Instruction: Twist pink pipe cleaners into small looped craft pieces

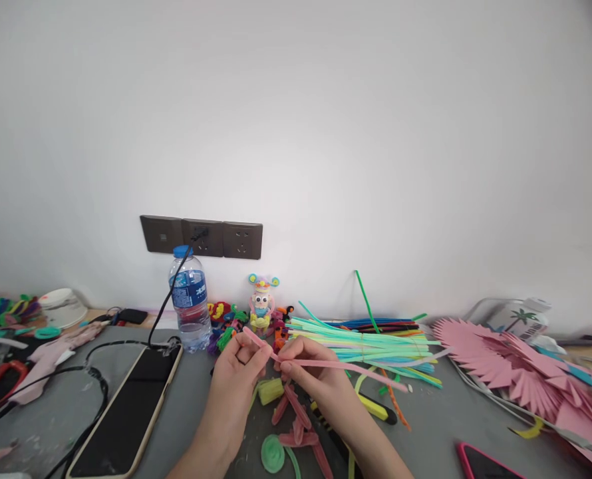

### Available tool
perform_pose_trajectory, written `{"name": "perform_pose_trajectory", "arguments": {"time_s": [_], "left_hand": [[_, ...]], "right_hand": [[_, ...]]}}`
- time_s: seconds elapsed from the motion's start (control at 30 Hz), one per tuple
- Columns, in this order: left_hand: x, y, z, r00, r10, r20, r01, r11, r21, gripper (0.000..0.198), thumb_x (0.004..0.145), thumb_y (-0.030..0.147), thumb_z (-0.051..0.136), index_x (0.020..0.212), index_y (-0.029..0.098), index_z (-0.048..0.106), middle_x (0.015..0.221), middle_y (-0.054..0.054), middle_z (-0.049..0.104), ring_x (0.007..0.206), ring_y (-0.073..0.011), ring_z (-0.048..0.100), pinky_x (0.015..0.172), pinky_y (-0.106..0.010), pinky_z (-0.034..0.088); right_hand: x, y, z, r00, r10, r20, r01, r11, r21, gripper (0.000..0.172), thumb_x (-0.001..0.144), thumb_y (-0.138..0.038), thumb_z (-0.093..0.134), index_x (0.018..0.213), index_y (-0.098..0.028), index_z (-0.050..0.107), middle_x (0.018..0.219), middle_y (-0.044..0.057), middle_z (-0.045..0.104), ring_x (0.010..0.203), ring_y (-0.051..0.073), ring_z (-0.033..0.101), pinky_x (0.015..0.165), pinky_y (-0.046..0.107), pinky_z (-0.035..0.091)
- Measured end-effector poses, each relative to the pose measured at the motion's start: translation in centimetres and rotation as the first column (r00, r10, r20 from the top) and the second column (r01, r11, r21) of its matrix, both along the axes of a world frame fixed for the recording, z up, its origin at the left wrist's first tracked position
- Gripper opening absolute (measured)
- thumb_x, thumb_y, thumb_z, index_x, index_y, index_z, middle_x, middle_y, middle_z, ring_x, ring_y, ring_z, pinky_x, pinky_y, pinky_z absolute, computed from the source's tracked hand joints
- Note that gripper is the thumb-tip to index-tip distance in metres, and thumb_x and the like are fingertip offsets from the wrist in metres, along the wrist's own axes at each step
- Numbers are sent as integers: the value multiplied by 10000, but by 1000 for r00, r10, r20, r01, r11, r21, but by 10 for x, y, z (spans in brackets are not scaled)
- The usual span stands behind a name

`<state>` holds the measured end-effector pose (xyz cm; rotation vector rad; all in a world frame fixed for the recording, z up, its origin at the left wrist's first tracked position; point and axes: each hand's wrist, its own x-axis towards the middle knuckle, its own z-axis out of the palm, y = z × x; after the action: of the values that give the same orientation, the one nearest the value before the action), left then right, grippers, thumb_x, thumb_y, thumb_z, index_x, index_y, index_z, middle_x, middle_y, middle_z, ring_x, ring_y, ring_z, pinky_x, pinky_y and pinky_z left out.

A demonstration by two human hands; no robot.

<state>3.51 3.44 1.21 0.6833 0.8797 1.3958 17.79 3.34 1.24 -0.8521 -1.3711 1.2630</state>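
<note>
Between my two hands runs a pink pipe cleaner (338,364), its long end sticking out to the right. My left hand (239,372) pinches it near its short end, which points up and left. Close beside it, my right hand (316,376) grips the same strip between thumb and fingers. Below the hands lie several folded pink pipe cleaner pieces (298,409), a yellow bundled piece (270,391) and a green coil (273,454) with a tail. A yellow-and-black cutter (377,408) rests partly behind my right hand.
Behind my hands stand a water bottle (190,299) and a small figure with round eyes (261,306). A bundle of pipe cleaners (370,347) lies right of them. A charging phone (126,412) is at left, with scissors (1,386); pleated pink paper (515,362) sits at right.
</note>
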Motion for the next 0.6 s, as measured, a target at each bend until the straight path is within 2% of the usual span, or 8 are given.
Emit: {"name": "perform_pose_trajectory", "arguments": {"time_s": [0.13, 0.23, 0.37, 0.43, 0.53, 0.6], "left_hand": [[-4, 1, 0, 993, -68, -100, 72, 997, 34, 457, 570, 361, 843, 589, 183, 423, 574, 64, 465, 570, -81, 384, 569, -193, 349], [-5, 0, -1, 973, -165, -165, 174, 984, 43, 530, 584, 358, 828, 553, 199, 323, 558, 61, 449, 565, -85, 374, 558, -191, 320], [-1, -4, -3, 929, -286, -235, 302, 953, 33, 578, 544, 364, 842, 507, 201, 289, 520, 66, 422, 514, -73, 344, 515, -188, 273], [-1, -4, -3, 936, -273, -223, 288, 957, 37, 587, 549, 373, 838, 503, 203, 278, 528, 58, 442, 516, -75, 350, 517, -189, 279], [-3, -1, -4, 968, -177, -181, 187, 982, 41, 589, 578, 390, 825, 517, 208, 267, 526, 61, 444, 523, -79, 346, 529, -188, 299], [-6, 2, -4, 979, -123, -165, 132, 990, 45, 591, 582, 399, 824, 519, 210, 268, 518, 68, 434, 524, -80, 344, 535, -186, 309]], "right_hand": [[6, 6, -2, 994, -67, -85, 67, 998, 0, 227, 720, -379, 760, 704, -180, 652, 673, 9, 616, 630, 150, 553, 603, 253, 427], [12, 7, -2, 991, -77, -111, 78, 997, 6, 224, 743, -376, 741, 693, -178, 649, 663, 8, 611, 633, 146, 545, 616, 254, 433], [19, 6, 1, 995, -3, -100, 4, 1000, 12, 215, 756, -361, 737, 710, -178, 634, 687, -3, 566, 630, 128, 493, 596, 241, 409], [21, 4, 3, 995, 51, -85, -50, 999, 6, 222, 795, -375, 702, 731, -179, 620, 682, -8, 548, 626, 121, 478, 594, 236, 394], [21, 2, 5, 998, 42, -38, -43, 999, -14, 192, 837, -374, 663, 811, -188, 618, 713, -15, 532, 630, 111, 455, 589, 224, 370], [19, 0, 7, 998, 55, -12, -55, 998, -6, 180, 816, -352, 693, 881, -196, 630, 756, -12, 536, 664, 115, 462, 603, 221, 372]]}}
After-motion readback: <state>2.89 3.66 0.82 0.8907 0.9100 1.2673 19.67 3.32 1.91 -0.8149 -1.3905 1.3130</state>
